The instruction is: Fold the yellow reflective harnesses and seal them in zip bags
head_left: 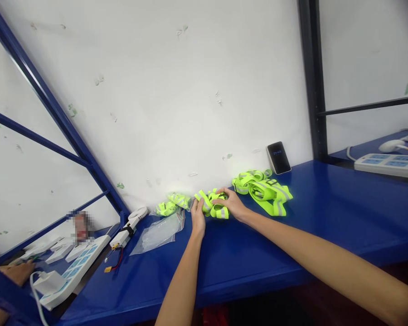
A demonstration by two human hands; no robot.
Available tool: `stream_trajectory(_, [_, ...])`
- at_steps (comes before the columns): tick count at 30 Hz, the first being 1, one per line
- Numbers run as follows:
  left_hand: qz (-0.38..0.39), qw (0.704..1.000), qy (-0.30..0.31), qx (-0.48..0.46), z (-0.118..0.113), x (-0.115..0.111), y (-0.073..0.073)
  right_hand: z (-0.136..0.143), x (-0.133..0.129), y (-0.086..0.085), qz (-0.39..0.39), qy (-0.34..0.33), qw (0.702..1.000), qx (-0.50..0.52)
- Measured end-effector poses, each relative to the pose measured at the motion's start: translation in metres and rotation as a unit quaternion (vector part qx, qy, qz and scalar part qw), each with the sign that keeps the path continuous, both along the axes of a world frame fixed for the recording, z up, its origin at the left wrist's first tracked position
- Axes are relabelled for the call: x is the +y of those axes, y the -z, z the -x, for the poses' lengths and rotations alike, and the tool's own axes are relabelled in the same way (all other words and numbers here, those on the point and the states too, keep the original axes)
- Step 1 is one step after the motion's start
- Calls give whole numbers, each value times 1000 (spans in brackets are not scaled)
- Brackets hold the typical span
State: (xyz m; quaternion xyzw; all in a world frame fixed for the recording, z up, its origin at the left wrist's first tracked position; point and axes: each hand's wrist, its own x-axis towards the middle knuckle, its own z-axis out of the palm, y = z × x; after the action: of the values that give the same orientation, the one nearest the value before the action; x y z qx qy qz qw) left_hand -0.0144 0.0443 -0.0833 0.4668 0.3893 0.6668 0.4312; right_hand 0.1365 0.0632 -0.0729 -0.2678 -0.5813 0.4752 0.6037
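Observation:
A bundle of neon yellow reflective strap (pixel 209 203) with silver stripes is between my two hands at the back of the blue table. My left hand (pixel 197 218) grips its left side, thumb toward the strap. From the right, my right hand (pixel 234 204) closes thumb and fingers on the same bundle. Just left of my left hand lie reflective straps in clear bags (pixel 172 203), and a flat clear zip bag (pixel 159 233) is in front of them. Looser reflective straps (pixel 267 192) lie in a heap to the right of my right hand.
A small device with a dark screen (pixel 279 157) leans on the wall. To the left lies a white fan-like device (pixel 125 231) with loose wires. Power strips (pixel 78 271) sit beyond the blue frame, where another person's hand (pixel 18 271) shows at far left.

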Motion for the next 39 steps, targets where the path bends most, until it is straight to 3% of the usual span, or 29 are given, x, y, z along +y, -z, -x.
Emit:
stream_trajectory(3, [29, 999, 0, -40, -1, -1, -1, -4, -6, -5, -90, -2, 993, -70])
stream_trajectory(8, [94, 980, 139, -107, -5, -11, -8, -11, -19, -18, -202, 28, 970, -132])
stream_trajectory(11, [122, 975, 153, -101, -4, -13, -12, -12, -27, -21, -234, 44, 962, -137])
stream_trajectory(16, [126, 975, 147, -107, 1, -8, -12, -3, -24, -13, -166, 15, 982, -86])
stream_trajectory(23, [41, 987, 130, -86, -5, -6, -7, 6, -3, -2, -21, 127, 991, 30])
stream_trajectory(26, [29, 990, 122, -61, -6, -7, -8, 4, -3, -4, 42, 57, 993, 96])
stream_trajectory(28, [22, 991, 119, -49, -4, -8, -9, 2, -2, -4, 58, -8, 994, 88])
stream_trajectory(34, [28, 992, 119, 12, 1, -9, -5, -8, -3, -9, -19, -27, 999, -26])
stream_trajectory(39, [4, 995, 94, 40, 2, -10, -6, -19, -7, -16, -21, -126, 987, -96])
